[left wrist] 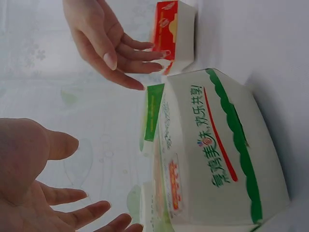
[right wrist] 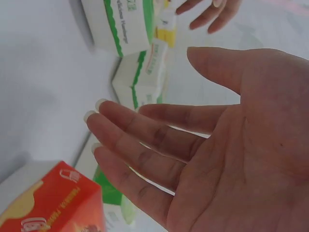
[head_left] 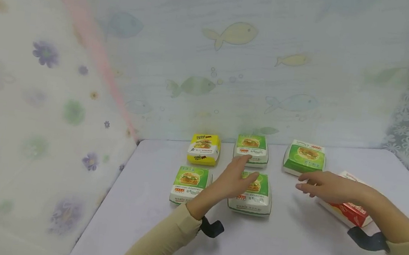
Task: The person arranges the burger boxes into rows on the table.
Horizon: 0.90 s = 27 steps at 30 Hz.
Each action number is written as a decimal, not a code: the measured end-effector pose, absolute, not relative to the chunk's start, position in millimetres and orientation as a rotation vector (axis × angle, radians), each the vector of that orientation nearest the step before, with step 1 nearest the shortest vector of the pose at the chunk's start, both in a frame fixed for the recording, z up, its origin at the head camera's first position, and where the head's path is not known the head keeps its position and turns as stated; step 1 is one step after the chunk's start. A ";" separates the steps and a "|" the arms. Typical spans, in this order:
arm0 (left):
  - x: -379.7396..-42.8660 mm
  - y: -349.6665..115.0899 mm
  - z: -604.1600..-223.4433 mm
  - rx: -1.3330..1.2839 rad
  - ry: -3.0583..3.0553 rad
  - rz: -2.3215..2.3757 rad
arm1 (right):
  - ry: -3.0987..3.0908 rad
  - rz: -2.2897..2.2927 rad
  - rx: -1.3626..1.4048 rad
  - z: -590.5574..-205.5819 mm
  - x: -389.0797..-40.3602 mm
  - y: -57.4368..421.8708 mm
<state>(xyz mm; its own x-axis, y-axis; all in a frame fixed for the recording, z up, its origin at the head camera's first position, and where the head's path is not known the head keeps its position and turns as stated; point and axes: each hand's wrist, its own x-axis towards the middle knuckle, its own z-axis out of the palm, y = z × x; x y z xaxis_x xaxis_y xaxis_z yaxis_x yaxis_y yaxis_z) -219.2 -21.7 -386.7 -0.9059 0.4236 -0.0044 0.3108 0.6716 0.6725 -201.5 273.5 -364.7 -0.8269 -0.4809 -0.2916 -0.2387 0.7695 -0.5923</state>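
In the head view my left hand [head_left: 234,178] reaches over the front middle green-and-white burger box [head_left: 250,203], its fingers spread and holding nothing. That box fills much of the left wrist view, its white side [left wrist: 222,154] facing the camera. My right hand [head_left: 327,186] hovers beside the red-and-white box [head_left: 353,211], partly covering it, with fingers loosely extended. In the right wrist view the palm of the right hand [right wrist: 217,150] shows with nothing in it, and the red box [right wrist: 63,203] lies near its fingertips.
At the back stand a yellow burger box [head_left: 204,149], a green-and-white box [head_left: 251,145] and a tilted green box [head_left: 305,158]. Another green-and-white box [head_left: 190,180] sits front left. Patterned curtains [head_left: 230,63] rise behind the white table [head_left: 135,220].
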 end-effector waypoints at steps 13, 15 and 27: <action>-230.3 14.2 -377.3 0.724 2.721 0.977 | 2.673 -0.641 -0.511 -348.1 -215.0 299.0; -232.3 20.3 -377.4 0.744 2.713 0.973 | 2.677 -0.651 -0.497 -347.6 -220.4 303.9; -257.2 72.7 -385.5 0.593 2.709 0.910 | 2.763 -0.668 -0.352 -354.6 -265.2 320.6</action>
<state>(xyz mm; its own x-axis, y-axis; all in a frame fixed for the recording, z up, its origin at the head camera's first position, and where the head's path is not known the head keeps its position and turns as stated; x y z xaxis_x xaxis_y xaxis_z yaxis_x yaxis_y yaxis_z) -257.2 72.7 -385.5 -0.8935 0.4417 -0.0803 0.3036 0.7263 0.6166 -265.2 320.6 -354.6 -0.9320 -0.2968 -0.2081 -0.1689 0.8636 -0.4750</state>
